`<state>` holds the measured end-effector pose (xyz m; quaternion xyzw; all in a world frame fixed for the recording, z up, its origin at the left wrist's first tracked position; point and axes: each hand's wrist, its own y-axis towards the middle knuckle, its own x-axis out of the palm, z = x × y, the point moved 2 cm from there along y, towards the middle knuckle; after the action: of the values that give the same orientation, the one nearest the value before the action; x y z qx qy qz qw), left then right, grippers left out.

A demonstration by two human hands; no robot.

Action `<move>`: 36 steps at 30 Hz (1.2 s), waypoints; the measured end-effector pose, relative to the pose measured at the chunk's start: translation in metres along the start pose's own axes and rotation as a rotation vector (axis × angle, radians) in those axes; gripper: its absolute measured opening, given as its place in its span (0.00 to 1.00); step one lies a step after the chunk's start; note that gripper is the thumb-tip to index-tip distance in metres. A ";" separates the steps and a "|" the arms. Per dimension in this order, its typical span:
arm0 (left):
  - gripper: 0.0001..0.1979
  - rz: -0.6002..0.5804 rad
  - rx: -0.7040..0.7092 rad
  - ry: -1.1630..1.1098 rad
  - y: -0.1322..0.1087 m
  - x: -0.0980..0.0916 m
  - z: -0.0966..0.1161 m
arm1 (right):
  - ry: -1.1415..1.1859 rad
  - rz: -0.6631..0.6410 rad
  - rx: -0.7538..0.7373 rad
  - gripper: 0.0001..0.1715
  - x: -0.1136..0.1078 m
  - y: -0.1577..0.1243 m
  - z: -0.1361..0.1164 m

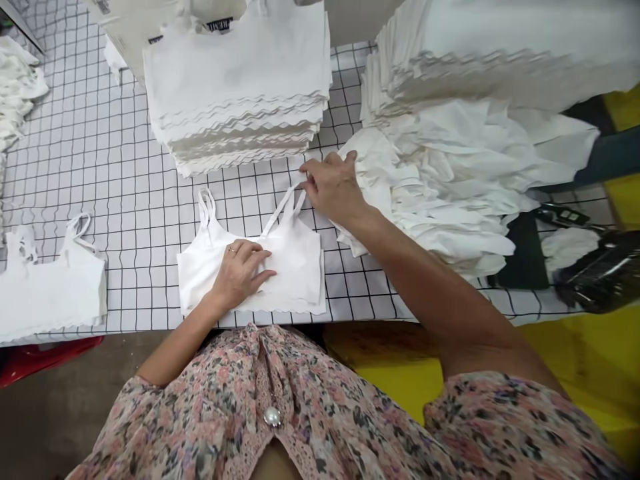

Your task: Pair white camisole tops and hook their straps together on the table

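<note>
A white strappy crop top [295, 263] lies flat on the grid-patterned table [125, 173] just in front of me. My left hand [243, 270] rests flat on its middle with fingers stretched out, a ring on one finger. My right hand [333, 187] pinches the ends of the top's right pair of straps [286, 208], pulling them straight toward the far side. The left pair of straps [206, 203] lies loose.
A neat stack of folded white tops [240, 87] stands behind the garment. A loose heap of white tops [450, 187] fills the right side. Another white top [50, 290] lies at the left edge. Dark plastic-wrapped items [595, 267] sit far right.
</note>
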<state>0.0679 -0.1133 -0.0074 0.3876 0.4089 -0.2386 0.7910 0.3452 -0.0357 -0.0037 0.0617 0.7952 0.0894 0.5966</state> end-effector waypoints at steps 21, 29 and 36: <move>0.05 0.053 -0.256 0.076 -0.127 -0.100 -0.036 | 0.110 -0.004 -0.149 0.14 -0.030 -0.224 -0.048; 0.24 -0.115 -0.240 0.152 -0.096 -0.054 -0.020 | 0.089 -0.122 -0.055 0.38 -0.007 -0.211 -0.102; 0.32 -0.260 -0.246 0.155 -0.095 -0.039 -0.027 | 0.029 -0.201 0.120 0.48 -0.003 -0.225 -0.087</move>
<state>-0.0324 -0.1449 -0.0242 0.2492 0.5415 -0.2565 0.7608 0.2645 -0.2625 -0.0254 0.0162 0.8098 -0.0178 0.5862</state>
